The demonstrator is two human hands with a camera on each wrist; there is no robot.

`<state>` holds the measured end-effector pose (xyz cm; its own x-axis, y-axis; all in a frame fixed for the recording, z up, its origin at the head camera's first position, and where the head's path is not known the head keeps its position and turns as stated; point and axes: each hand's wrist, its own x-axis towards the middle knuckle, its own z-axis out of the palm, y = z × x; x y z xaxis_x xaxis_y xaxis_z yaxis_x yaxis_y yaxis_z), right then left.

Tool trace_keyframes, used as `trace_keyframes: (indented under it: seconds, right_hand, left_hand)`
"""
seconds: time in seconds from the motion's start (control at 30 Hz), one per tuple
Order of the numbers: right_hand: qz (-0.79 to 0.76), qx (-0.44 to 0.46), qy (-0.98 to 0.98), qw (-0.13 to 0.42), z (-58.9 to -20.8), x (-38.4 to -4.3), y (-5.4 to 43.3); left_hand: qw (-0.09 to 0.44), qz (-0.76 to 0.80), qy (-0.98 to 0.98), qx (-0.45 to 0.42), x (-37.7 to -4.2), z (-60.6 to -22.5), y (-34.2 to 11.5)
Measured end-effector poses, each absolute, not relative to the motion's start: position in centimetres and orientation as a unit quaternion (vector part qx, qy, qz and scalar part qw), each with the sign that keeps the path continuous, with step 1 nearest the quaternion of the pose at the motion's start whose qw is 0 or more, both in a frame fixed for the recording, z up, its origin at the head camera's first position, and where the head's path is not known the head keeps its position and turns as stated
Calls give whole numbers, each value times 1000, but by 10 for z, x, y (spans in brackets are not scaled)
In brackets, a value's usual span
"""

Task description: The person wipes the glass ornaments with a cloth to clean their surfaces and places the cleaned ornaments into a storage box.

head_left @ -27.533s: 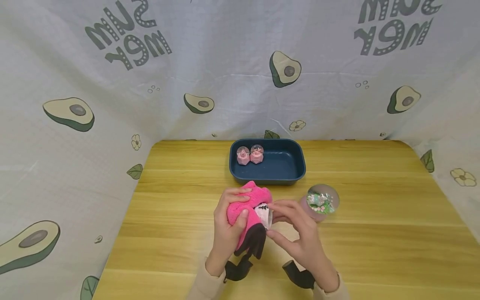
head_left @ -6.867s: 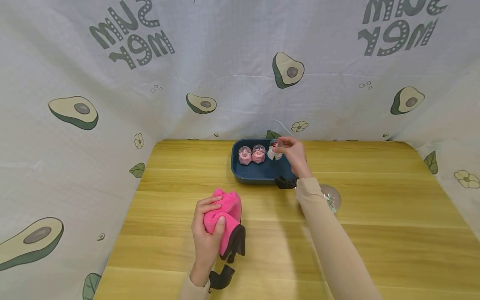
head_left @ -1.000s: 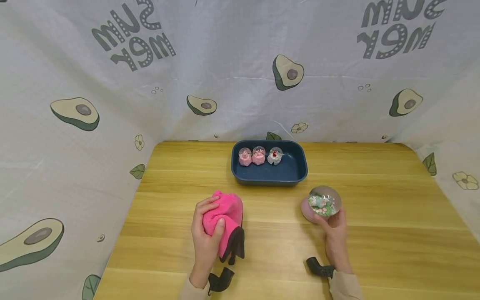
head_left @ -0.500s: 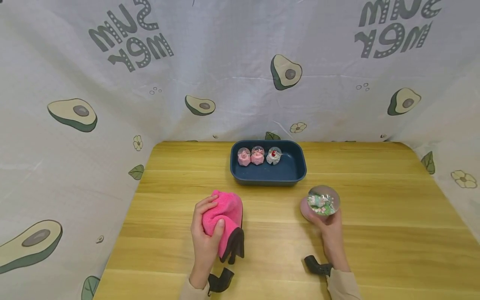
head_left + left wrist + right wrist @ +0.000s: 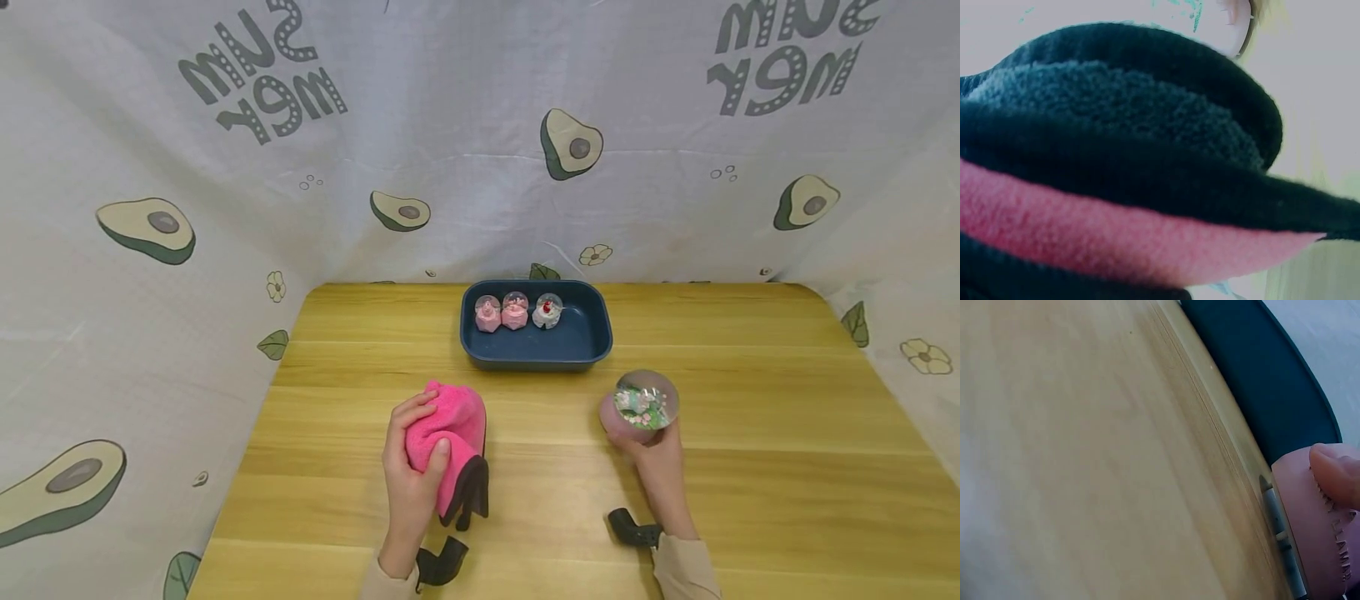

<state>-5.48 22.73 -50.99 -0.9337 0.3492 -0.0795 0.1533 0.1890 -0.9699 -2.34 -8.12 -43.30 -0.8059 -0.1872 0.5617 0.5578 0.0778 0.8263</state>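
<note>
My left hand [image 5: 412,467] grips a bunched pink cloth [image 5: 450,425] with a dark trim, left of centre on the table. Folds of that cloth [image 5: 1116,237] fill most of the left wrist view. On the right, my right hand [image 5: 660,467] holds a large snow globe [image 5: 647,402] by its pink base. The globe contains white figures and greenery. Its base [image 5: 1313,519] has raised letters in the right wrist view, where my thumb [image 5: 1335,475] lies on it. Whether the base touches the table cannot be told.
A dark blue tray [image 5: 592,333] stands at the back of the wooden table [image 5: 337,400]. In its left and middle part sit two small pink snow globes [image 5: 514,312] and a white one [image 5: 547,312]. A patterned curtain [image 5: 480,125] hangs behind.
Earlier both hands held the white globe at the cloth; then my right hand placed it in the tray. My right hand came back to the large globe, its thumb sliding lower onto the base.
</note>
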Motion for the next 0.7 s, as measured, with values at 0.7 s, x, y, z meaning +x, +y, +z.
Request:
trace_keyframes:
  seconds: [0.7]
  right_hand:
    - [629,-139,-756,115,-480,-47,222]
  left_hand:
    - [268,-666,-685,-123,-23,-435,-84]
